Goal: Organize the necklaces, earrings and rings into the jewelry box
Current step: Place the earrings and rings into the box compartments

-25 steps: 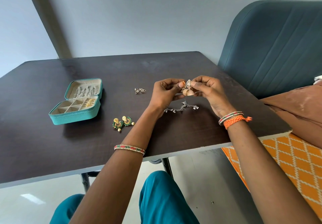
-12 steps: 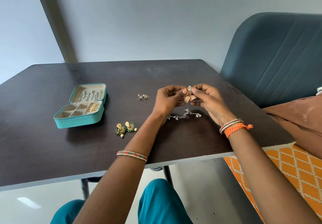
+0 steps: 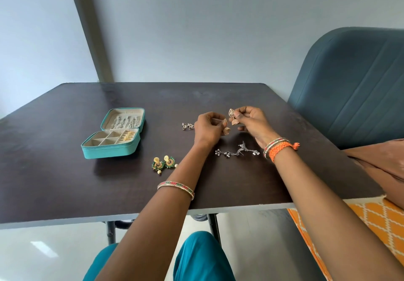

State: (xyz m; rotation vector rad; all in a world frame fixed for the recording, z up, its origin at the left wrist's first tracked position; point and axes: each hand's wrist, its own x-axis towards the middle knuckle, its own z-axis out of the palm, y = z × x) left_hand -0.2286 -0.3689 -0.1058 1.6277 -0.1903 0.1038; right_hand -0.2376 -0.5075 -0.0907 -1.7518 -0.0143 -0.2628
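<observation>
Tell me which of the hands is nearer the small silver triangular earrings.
Left. The left hand sits just right of the silver triangular earrings, holding a gold jhumka earring. The right hand is farther right, beyond the left, holding the other jhumka.

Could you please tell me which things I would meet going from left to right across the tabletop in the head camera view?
jewelry box → green and gold earrings → small silver triangle earrings → left hand holding a gold jhumka earring → right hand holding its mate.
</observation>
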